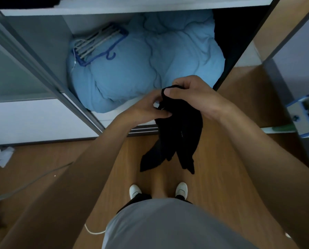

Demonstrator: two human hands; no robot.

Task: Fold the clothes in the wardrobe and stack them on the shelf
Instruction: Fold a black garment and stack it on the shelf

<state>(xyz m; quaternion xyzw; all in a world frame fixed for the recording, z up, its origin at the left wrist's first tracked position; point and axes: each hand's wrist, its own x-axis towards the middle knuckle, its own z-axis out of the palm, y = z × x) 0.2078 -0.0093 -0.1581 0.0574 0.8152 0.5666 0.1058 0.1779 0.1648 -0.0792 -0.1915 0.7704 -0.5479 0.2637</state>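
Observation:
A small black garment (178,133) hangs in front of me over the wooden floor, its loose ends dangling down. My right hand (191,94) pinches its top edge from the right. My left hand (150,108) grips the same bunched top from the left, fingers curled into the cloth. Both hands are close together, just in front of the open wardrobe. A white shelf (114,9) runs across the top of the view, with dark folded clothes (22,1) on its left end.
A light blue duvet (150,65) fills the wardrobe's bottom compartment, with a bundle of hangers (96,45) lying on it. The sliding door frame (42,69) stands at the left. Crumpled white paper (3,156) lies on the floor at left; a blue-and-white object (304,112) is at right.

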